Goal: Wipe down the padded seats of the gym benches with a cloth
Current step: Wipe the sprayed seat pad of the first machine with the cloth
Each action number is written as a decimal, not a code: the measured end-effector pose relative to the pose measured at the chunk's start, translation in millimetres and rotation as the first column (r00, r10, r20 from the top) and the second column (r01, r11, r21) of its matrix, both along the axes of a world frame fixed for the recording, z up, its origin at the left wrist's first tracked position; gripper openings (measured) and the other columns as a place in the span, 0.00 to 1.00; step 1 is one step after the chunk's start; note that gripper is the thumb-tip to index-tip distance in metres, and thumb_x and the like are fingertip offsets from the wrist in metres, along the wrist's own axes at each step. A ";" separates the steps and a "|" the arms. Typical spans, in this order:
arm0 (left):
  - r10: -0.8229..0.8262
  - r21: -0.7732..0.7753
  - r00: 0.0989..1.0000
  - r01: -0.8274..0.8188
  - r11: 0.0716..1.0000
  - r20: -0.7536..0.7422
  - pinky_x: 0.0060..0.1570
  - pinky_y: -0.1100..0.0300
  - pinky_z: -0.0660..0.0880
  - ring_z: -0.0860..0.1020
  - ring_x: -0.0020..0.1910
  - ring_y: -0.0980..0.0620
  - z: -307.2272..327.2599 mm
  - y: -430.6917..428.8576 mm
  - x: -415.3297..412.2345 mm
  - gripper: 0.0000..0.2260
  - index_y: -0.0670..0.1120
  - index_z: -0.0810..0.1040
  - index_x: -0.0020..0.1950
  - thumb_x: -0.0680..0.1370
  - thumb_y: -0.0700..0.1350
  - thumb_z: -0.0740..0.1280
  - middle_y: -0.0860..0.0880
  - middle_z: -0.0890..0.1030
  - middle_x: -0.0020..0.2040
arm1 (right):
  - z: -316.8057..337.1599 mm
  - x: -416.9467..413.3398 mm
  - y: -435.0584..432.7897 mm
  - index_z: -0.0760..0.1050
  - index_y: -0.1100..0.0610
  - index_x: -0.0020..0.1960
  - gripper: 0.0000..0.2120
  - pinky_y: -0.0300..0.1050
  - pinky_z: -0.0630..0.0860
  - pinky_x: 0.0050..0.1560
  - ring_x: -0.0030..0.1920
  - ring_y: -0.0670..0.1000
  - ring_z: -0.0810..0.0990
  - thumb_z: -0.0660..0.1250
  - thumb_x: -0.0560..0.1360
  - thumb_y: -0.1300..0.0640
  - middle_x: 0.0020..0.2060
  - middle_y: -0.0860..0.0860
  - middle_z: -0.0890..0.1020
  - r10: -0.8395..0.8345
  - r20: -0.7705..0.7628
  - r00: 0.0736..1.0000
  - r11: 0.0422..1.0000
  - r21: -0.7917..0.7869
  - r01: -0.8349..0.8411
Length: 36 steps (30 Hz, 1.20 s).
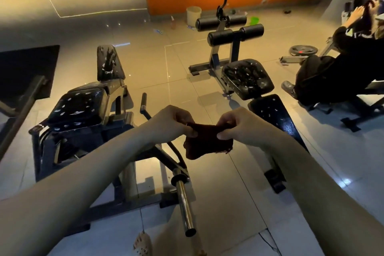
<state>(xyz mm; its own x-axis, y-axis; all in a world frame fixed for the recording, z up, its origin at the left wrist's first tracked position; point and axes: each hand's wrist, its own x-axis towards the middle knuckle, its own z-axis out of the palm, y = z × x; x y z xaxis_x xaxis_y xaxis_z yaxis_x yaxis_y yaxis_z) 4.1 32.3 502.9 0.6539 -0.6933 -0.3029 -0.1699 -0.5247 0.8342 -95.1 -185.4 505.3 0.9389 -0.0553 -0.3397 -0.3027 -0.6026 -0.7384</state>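
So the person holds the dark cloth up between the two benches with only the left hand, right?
Not quite: the head view shows both the left hand and the right hand pinching the dark cloth, held up between the left bench and the right bench.

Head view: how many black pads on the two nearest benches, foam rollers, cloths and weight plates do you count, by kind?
black pads: 4
foam rollers: 4
cloth: 1
weight plate: 1
total: 10
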 end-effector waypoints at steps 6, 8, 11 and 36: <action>-0.043 -0.238 0.973 -0.013 0.971 -0.227 0.57 0.45 0.78 0.83 0.53 0.42 0.1 13.5 -1.6 0.10 0.39 0.78 0.59 0.81 0.43 0.68 0.40 0.84 0.51 | 24.8 3.4 -1.7 0.80 0.56 0.55 0.19 0.49 0.77 0.61 0.56 0.53 0.81 0.75 0.69 0.47 0.51 0.54 0.83 0.171 -0.130 0.977 0.965 0.222 -0.139; -0.006 -0.251 0.982 -0.043 0.967 -0.191 0.53 0.47 0.80 0.84 0.51 0.41 -2.5 13.6 -3.8 0.09 0.40 0.79 0.59 0.82 0.43 0.67 0.39 0.85 0.50 | 17.6 4.2 6.2 0.79 0.56 0.59 0.16 0.46 0.80 0.61 0.55 0.51 0.83 0.75 0.75 0.50 0.51 0.54 0.85 0.179 -0.147 0.973 0.952 0.276 -0.133; 0.022 -0.226 0.963 -0.086 0.970 -0.270 0.56 0.47 0.80 0.84 0.53 0.44 -11.8 20.7 -2.2 0.13 0.42 0.80 0.60 0.79 0.47 0.71 0.41 0.85 0.51 | 3.8 4.1 12.9 0.78 0.55 0.59 0.12 0.51 0.81 0.61 0.55 0.53 0.84 0.73 0.77 0.56 0.51 0.55 0.85 0.032 -0.092 0.995 0.961 0.275 -0.006; 0.407 -0.121 0.634 -0.622 0.774 -0.658 0.53 0.46 0.82 0.84 0.55 0.46 -103.6 87.5 -16.5 0.17 0.48 0.77 0.66 0.78 0.39 0.71 0.45 0.85 0.58 | -82.1 33.0 102.2 0.77 0.60 0.61 0.10 0.60 0.85 0.42 0.49 0.65 0.85 0.61 0.82 0.62 0.53 0.62 0.84 -0.192 -0.268 0.944 0.766 0.560 0.315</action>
<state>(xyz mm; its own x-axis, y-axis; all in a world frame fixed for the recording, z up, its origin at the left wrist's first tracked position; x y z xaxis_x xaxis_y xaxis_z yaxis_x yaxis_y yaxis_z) -12.4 119.8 399.3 0.7067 -0.4175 -0.5712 0.6018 -0.0698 0.7956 -62.1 -83.2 423.2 0.8358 -0.0147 -0.5488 -0.5476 0.0495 -0.8353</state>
